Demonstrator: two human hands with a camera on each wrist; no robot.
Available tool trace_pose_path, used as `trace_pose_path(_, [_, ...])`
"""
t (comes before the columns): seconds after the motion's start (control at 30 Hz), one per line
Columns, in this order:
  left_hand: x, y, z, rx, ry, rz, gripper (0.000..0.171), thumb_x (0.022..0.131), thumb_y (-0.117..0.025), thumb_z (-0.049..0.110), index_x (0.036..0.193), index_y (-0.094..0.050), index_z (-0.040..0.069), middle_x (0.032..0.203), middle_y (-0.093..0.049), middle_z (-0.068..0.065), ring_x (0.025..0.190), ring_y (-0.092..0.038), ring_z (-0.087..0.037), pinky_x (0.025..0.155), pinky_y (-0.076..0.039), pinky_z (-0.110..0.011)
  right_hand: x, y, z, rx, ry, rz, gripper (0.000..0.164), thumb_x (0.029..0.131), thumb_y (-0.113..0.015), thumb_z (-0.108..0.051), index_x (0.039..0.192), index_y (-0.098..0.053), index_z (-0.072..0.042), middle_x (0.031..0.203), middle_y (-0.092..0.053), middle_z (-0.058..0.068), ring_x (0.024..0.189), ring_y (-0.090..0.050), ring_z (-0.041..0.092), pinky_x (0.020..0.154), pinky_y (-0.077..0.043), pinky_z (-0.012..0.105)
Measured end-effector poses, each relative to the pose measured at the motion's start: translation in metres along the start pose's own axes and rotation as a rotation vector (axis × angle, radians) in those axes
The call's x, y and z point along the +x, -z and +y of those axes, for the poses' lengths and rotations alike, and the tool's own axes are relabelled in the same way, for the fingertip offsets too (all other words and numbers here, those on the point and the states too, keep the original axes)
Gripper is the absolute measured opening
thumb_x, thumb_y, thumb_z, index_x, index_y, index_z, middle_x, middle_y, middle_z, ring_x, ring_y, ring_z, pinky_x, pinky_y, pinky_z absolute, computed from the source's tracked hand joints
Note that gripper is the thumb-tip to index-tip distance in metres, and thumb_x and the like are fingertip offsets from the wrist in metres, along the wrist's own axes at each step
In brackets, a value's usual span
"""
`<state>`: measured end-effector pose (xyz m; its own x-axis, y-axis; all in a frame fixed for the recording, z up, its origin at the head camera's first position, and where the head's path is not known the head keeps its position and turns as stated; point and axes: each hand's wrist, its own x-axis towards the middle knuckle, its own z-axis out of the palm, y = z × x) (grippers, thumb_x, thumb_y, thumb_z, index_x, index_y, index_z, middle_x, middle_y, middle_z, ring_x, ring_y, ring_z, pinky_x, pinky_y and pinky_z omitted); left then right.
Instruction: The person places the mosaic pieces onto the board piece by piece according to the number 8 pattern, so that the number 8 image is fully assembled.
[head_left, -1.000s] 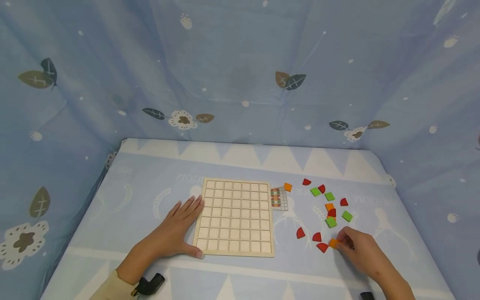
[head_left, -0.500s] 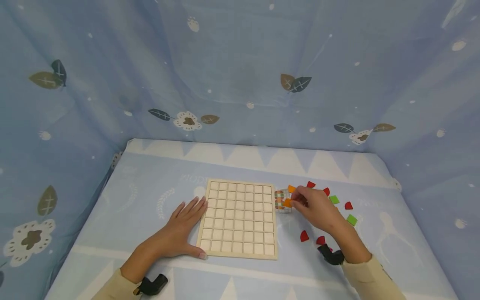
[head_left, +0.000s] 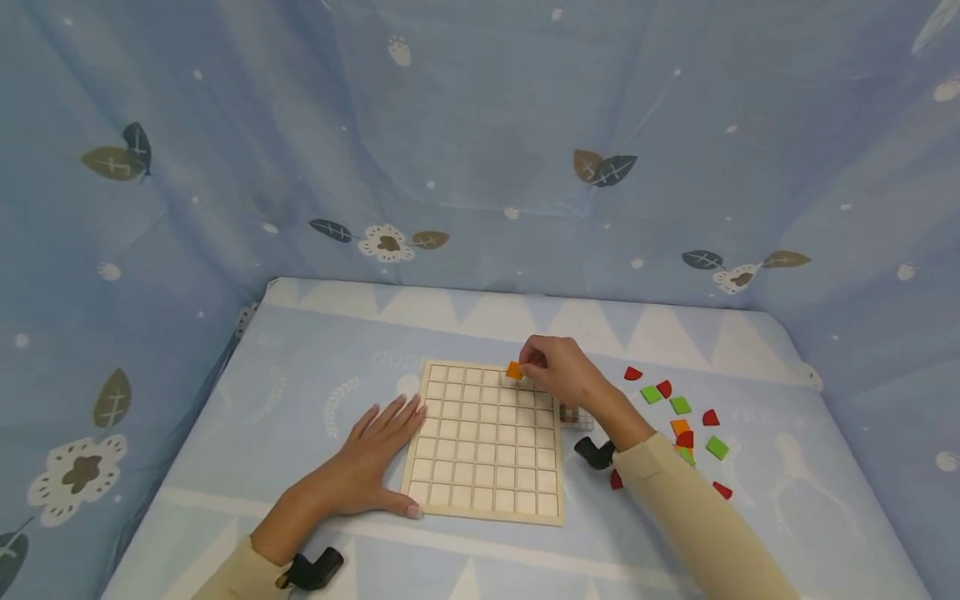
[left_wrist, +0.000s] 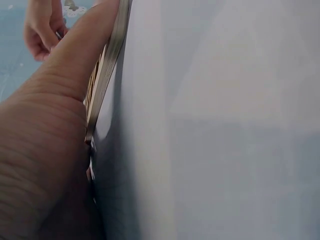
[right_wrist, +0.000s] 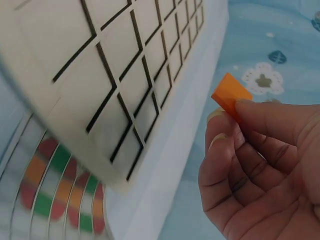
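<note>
A pale wooden grid board lies flat at the middle of the table. My left hand rests along its left side, fingers spread and fairly straight, fingertips and thumb touching the frame. Over the board's far edge, my right hand pinches an orange square tile between thumb and fingertips. In the right wrist view the tile is tilted and apart from the board. A pattern card with red, orange and green shapes sits by the board's right side, partly hidden by the right arm.
Loose pieces lie to the right: red quarter-circles, green squares and an orange square, several in all. Some are partly covered by the right sleeve. Blue patterned cloth hangs behind the table and at both sides.
My right hand has carried the orange tile from the loose pieces, past the card, leftward to the board's far edge. My left hand has stayed on the board's left side.
</note>
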<state>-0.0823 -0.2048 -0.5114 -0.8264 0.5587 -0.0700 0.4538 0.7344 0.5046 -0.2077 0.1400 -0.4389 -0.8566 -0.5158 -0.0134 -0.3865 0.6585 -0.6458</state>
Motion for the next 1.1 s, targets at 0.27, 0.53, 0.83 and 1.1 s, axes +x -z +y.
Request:
trace_pose_path(0.27, [0.002, 0.001, -0.001, 0.033, 0.010, -0.014, 0.140, 0.067, -0.078, 0.083, 0.169, -0.013, 0.013, 0.176, -0.003, -0.004, 0.161, 0.000, -0.029, 0.125, 0.003, -0.057, 0.028, -0.018, -0.002, -0.018, -0.025, -0.031, 0.006, 0.102, -0.069, -0.011, 0.095, -0.069, -0.012, 0.090, -0.069, -0.002, 0.082, -0.062, 0.015, 0.073, -0.053, 0.035])
trace_pose_path(0.53, [0.001, 0.003, 0.002, 0.032, 0.006, -0.008, 0.139, 0.068, -0.080, 0.080, 0.169, -0.014, 0.011, 0.176, -0.004, -0.004, 0.161, 0.000, -0.030, 0.125, 0.002, -0.056, 0.037, -0.030, 0.004, -0.011, -0.070, -0.086, 0.008, 0.103, -0.067, -0.013, 0.095, -0.070, -0.013, 0.087, -0.067, -0.003, 0.076, -0.059, 0.016, 0.069, -0.051, 0.034])
trace_pose_path(0.83, [0.001, 0.001, 0.001, 0.034, 0.019, -0.004, 0.140, 0.066, -0.081, 0.080, 0.169, -0.014, 0.012, 0.176, -0.003, -0.003, 0.161, 0.001, -0.028, 0.125, 0.003, -0.055, 0.038, -0.036, 0.003, -0.028, -0.063, -0.108, 0.007, 0.102, -0.069, -0.013, 0.096, -0.072, -0.013, 0.086, -0.067, -0.004, 0.075, -0.059, 0.014, 0.069, -0.052, 0.032])
trace_pose_path(1.1, [0.000, 0.001, 0.003, 0.032, 0.016, 0.010, 0.140, 0.066, -0.080, 0.081, 0.168, -0.016, 0.011, 0.176, -0.006, -0.005, 0.161, -0.002, -0.030, 0.125, 0.002, -0.056, 0.038, -0.041, 0.003, -0.035, -0.045, -0.071, 0.007, 0.103, -0.069, -0.013, 0.096, -0.072, -0.012, 0.085, -0.066, -0.004, 0.074, -0.057, 0.014, 0.070, -0.051, 0.033])
